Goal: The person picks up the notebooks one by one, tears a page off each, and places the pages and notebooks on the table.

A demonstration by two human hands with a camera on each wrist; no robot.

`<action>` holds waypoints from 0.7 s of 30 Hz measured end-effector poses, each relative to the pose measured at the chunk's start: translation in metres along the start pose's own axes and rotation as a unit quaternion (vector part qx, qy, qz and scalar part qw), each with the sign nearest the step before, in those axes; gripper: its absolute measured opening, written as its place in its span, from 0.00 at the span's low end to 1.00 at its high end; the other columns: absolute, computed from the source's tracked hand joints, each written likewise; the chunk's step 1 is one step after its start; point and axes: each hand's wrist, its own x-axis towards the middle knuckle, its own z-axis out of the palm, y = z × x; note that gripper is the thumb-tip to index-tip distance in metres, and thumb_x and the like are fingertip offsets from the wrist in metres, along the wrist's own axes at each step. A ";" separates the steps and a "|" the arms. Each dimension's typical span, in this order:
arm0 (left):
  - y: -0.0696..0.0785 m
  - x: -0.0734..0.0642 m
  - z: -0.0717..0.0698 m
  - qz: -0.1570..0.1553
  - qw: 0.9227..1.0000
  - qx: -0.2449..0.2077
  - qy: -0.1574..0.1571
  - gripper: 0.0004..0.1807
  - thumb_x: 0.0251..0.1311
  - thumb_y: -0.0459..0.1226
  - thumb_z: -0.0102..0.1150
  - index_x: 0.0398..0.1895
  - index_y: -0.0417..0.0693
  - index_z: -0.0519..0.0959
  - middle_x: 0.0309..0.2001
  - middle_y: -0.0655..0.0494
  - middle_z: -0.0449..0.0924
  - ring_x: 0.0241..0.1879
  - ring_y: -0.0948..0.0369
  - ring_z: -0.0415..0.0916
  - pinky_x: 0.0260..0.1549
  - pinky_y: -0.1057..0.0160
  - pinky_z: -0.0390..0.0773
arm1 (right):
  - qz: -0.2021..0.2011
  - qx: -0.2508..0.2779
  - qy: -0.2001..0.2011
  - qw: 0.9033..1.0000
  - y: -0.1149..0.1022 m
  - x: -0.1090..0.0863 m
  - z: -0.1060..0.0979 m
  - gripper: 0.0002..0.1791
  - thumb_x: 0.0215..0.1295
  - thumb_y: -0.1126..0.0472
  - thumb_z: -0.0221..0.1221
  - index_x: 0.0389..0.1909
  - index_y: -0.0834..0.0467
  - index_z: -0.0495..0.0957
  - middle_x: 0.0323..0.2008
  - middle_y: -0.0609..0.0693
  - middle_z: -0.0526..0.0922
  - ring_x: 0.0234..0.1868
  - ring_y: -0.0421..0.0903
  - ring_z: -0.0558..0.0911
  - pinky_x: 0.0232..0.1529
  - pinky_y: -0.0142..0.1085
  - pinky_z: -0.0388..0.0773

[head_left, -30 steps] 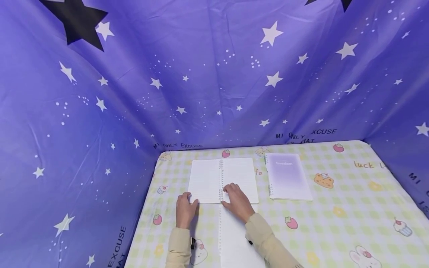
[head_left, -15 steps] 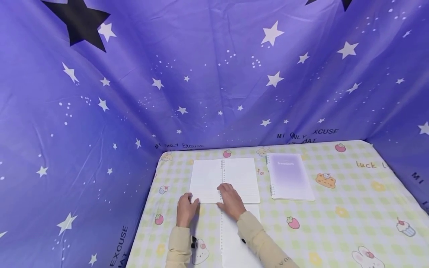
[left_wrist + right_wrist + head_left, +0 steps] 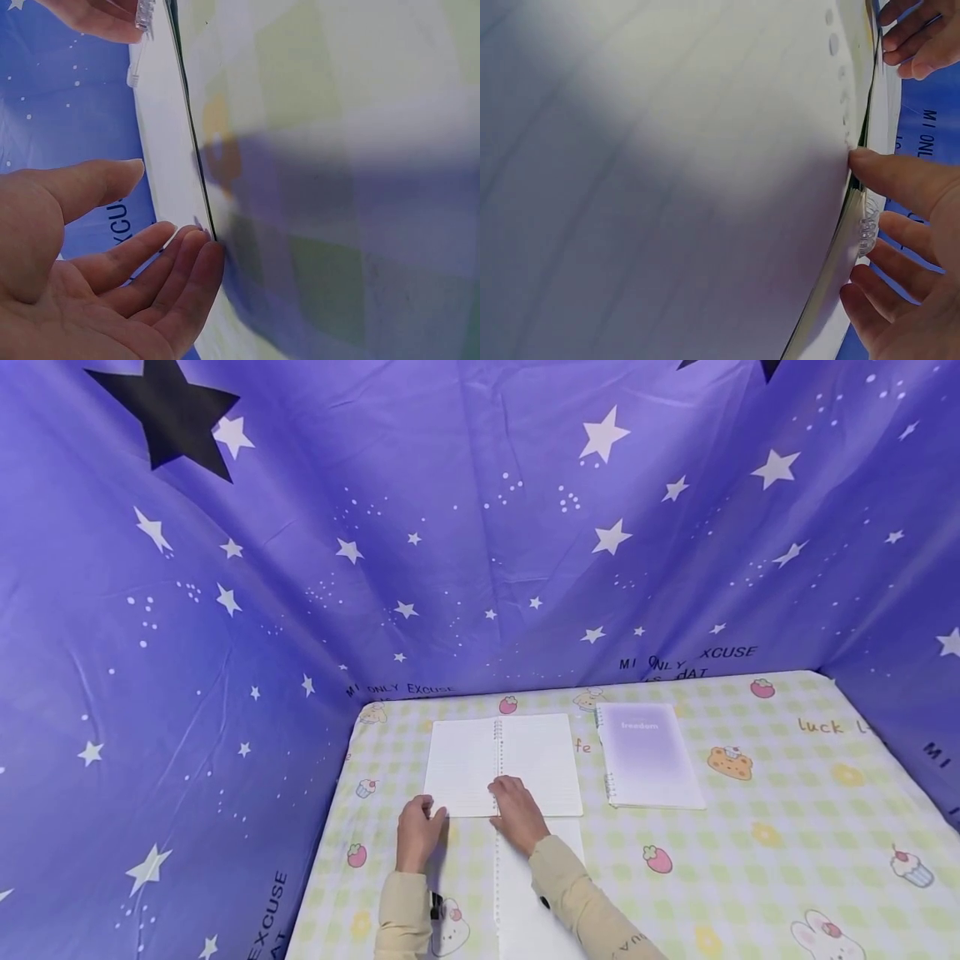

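- Far left, and across the back, hangs a purple curtain (image 3: 465,552) with stars; the left side of the cloth (image 3: 780,893), checked green and white, meets it in a slanting line.
- Left hand (image 3: 420,835), lower middle of the frame: fingers loosely extended, thumb well away from them, gripping nothing. The fingertips touch the lower left corner of the open notebook (image 3: 504,760). A strip of cloth lies between this hand and the table's left side.
- The open notebook is spread flat at centre, below the curtain, lined pages up, with a narrow band of cloth beyond its top edge. Its rings (image 3: 497,731) run down the middle and hold the pages of both halves.
- Right hand (image 3: 520,814): over the lower end of the rings, fingers a little bent and spread, thumb apart, clasping nothing that I can see. In the right wrist view the thumb touches the holed edge of the paper below.
- That holed paper (image 3: 528,893) runs from the notebook's bottom edge to the frame's foot, partly behind the right sleeve; I can't tell whether its top is tucked under.
- Right of centre, across a gap of cloth, the purple notebook (image 3: 652,756) lies closed, rings on its left; beyond it a broad stretch of printed cloth reaches the right side.
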 end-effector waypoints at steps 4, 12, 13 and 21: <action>-0.001 -0.001 0.000 0.011 1.000 0.000 0.007 0.19 0.59 0.33 0.66 0.51 0.29 0.79 0.44 0.40 0.83 0.43 0.48 0.80 0.45 0.48 0.81 | 0.005 -0.010 -0.006 1.000 0.001 0.001 0.001 0.27 0.49 0.66 0.74 0.51 0.66 0.78 0.53 0.59 0.79 0.58 0.57 0.75 0.61 0.47 0.75; -0.003 -0.002 0.000 0.016 1.000 -0.003 0.015 0.19 0.58 0.33 0.66 0.50 0.29 0.80 0.42 0.40 0.83 0.41 0.49 0.80 0.45 0.47 0.81 | 0.001 -0.022 -0.010 1.000 0.004 0.001 0.004 0.25 0.52 0.65 0.72 0.51 0.66 0.78 0.53 0.59 0.78 0.58 0.56 0.75 0.61 0.46 0.74; -0.003 -0.002 -0.001 0.016 1.000 -0.002 0.019 0.19 0.58 0.33 0.66 0.50 0.29 0.80 0.41 0.41 0.82 0.40 0.50 0.79 0.45 0.47 0.81 | 0.000 -0.021 -0.009 1.000 0.004 0.001 0.004 0.25 0.53 0.64 0.72 0.51 0.66 0.78 0.52 0.60 0.78 0.58 0.56 0.75 0.61 0.46 0.74; -0.005 0.001 -0.005 0.006 0.999 0.010 0.038 0.19 0.55 0.32 0.67 0.48 0.28 0.80 0.38 0.41 0.80 0.39 0.49 0.77 0.46 0.46 0.79 | -0.002 -0.009 -0.012 1.000 0.005 0.001 0.006 0.23 0.57 0.65 0.69 0.52 0.67 0.77 0.53 0.60 0.77 0.58 0.57 0.75 0.61 0.47 0.74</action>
